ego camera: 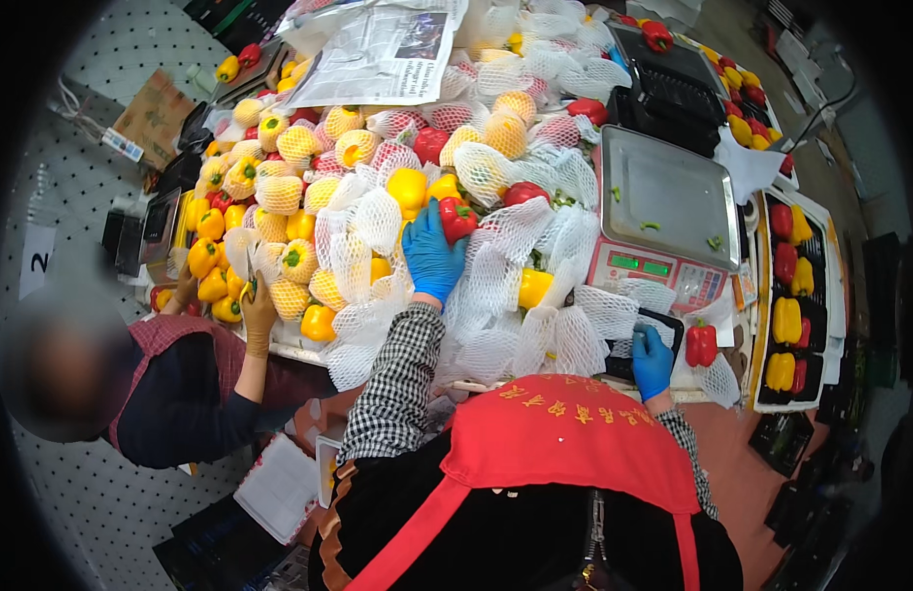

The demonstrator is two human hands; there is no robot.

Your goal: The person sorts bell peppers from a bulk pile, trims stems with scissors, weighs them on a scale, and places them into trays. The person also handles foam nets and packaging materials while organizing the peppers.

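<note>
My left hand (433, 255), in a blue glove, reaches into the heap and grips a red bell pepper (456, 219) with a green stem. Yellow bell peppers (407, 190) lie just beyond it, and white foam net sleeves (493, 255) spread to its right. At the table's near edge, my right hand (652, 362), also gloved in blue, is over a black tray (671, 329). Its fingers are curled, but whether they hold the tray or something small is unclear. A second red bell pepper (701, 344) sits right of this hand.
A digital scale (667, 196) with green stem bits on its pan stands at right. Beyond it are stacked black trays (674, 92). A white crate (826, 295) holds trayed peppers. On the left, another person's gloved hand (258, 310) holds scissors (248, 284). Newspaper (375, 55) covers the far heap.
</note>
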